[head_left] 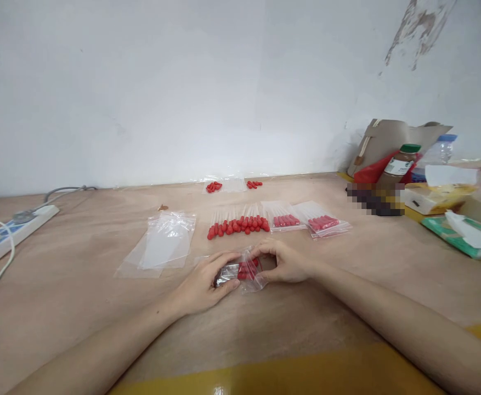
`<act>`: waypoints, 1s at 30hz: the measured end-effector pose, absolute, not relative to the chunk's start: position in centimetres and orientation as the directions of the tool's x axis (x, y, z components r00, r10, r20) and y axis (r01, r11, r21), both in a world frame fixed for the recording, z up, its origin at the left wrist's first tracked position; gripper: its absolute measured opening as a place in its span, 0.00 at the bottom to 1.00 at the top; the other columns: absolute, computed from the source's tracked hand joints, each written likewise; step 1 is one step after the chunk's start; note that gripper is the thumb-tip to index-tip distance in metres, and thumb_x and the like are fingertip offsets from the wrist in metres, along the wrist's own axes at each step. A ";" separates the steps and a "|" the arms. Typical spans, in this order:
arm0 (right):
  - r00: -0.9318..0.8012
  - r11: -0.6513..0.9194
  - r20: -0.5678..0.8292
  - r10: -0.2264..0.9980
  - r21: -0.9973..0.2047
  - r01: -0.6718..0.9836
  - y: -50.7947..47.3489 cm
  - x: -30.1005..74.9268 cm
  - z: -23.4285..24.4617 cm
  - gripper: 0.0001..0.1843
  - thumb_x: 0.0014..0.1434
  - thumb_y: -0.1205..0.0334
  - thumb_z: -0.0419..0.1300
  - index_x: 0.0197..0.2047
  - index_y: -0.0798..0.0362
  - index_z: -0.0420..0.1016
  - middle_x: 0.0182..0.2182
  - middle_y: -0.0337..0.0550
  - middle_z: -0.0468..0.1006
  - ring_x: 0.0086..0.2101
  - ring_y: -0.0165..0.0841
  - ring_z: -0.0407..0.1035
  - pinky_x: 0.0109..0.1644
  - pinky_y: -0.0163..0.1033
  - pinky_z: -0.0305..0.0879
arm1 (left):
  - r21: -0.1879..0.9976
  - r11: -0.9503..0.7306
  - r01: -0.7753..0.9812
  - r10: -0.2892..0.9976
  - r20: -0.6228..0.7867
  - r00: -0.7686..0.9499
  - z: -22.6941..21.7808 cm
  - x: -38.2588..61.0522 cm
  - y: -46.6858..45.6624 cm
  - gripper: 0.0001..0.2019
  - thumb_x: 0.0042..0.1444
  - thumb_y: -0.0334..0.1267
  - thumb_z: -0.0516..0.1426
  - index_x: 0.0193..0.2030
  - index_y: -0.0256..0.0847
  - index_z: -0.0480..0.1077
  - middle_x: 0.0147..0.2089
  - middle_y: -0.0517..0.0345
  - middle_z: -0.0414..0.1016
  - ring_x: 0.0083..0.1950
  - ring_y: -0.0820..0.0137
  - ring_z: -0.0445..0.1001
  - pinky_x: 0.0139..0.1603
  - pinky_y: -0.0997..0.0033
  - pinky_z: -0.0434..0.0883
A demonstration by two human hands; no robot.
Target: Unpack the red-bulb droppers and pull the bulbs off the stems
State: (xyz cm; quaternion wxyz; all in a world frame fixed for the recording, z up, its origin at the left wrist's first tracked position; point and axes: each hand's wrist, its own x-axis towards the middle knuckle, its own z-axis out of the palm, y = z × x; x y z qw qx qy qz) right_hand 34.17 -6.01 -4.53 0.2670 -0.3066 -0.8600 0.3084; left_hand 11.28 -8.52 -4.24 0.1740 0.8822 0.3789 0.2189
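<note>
A clear zip bag [254, 283] with several red-bulbed droppers [246, 269] in it lies between my hands, low over the table. My left hand [209, 280] is curled around its left end, where the clear stems show between thumb and fingers. At the right end, thumb and fingers of my right hand [283, 261] grip the mouth of the bag. Just beyond lies a row of loose droppers [240, 224] with red bulbs toward me. To its right are filled bags of droppers [286, 220], some stacked [323, 223]. Flat bags [164, 241] are spread to the left.
Red rubber bulbs [214, 187] lie on plastic near the wall, with more bulbs [254, 184] beside them. On the left is a power strip [18, 233] with a white cable [12, 258]. A bottle [399, 164], a grey bag [382, 142] and a tissue pack [464, 236] crowd the right.
</note>
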 end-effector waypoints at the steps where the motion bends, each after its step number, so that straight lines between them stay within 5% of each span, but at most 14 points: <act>1: -0.671 0.625 0.270 0.690 -0.691 0.364 -6.1 34.1 -4.5 0.18 0.42 0.59 0.66 0.39 0.51 0.75 0.38 0.41 0.76 0.39 0.33 0.68 0.44 0.38 0.62 | 0.476 -0.650 0.592 0.746 0.253 0.615 -4.2 11.3 -8.6 0.20 0.56 0.43 0.53 0.56 0.45 0.61 0.55 0.53 0.68 0.52 0.63 0.68 0.52 0.61 0.67; 11: -0.604 0.642 0.299 0.739 -0.585 0.495 -6.7 33.8 -4.4 0.09 0.43 0.72 0.58 0.31 0.54 0.72 0.22 0.34 0.69 0.23 0.24 0.59 0.27 0.30 0.55 | 0.465 -0.658 0.593 0.737 0.233 0.635 -4.3 11.3 -8.4 0.20 0.58 0.43 0.51 0.57 0.47 0.59 0.56 0.55 0.66 0.55 0.64 0.66 0.55 0.61 0.64; 15: -0.599 0.603 0.296 0.744 -0.684 0.411 -6.1 34.3 -4.8 0.18 0.44 0.72 0.58 0.42 0.54 0.70 0.26 0.35 0.69 0.25 0.25 0.61 0.28 0.30 0.59 | 0.453 -0.658 0.601 0.739 0.234 0.632 -4.4 11.3 -8.3 0.20 0.58 0.43 0.51 0.57 0.46 0.59 0.57 0.54 0.66 0.55 0.63 0.65 0.55 0.59 0.64; 22: -0.620 0.560 0.255 0.742 -0.744 0.365 -6.2 34.9 -4.4 0.08 0.51 0.68 0.58 0.37 0.53 0.72 0.24 0.35 0.69 0.25 0.24 0.61 0.28 0.29 0.59 | 0.450 -0.649 0.613 0.746 0.220 0.629 -4.4 11.3 -8.5 0.21 0.58 0.44 0.51 0.58 0.46 0.58 0.58 0.55 0.65 0.56 0.63 0.65 0.55 0.61 0.64; 26: -0.556 0.385 0.151 0.817 -0.861 0.333 -5.7 35.9 -4.7 0.08 0.51 0.60 0.60 0.32 0.55 0.70 0.24 0.36 0.70 0.25 0.24 0.63 0.27 0.30 0.60 | 0.454 -0.641 0.619 0.751 0.205 0.628 -4.5 11.2 -8.5 0.22 0.58 0.44 0.51 0.59 0.46 0.57 0.58 0.55 0.64 0.56 0.64 0.65 0.55 0.61 0.64; 30: -0.543 0.041 -0.078 0.836 -0.978 0.203 -5.0 36.7 -5.2 0.17 0.46 0.53 0.64 0.31 0.56 0.65 0.24 0.36 0.72 0.24 0.26 0.68 0.29 0.34 0.65 | 0.451 -0.628 0.634 0.761 0.184 0.622 -4.4 11.2 -8.5 0.22 0.58 0.45 0.50 0.59 0.46 0.56 0.59 0.55 0.63 0.57 0.64 0.63 0.57 0.62 0.62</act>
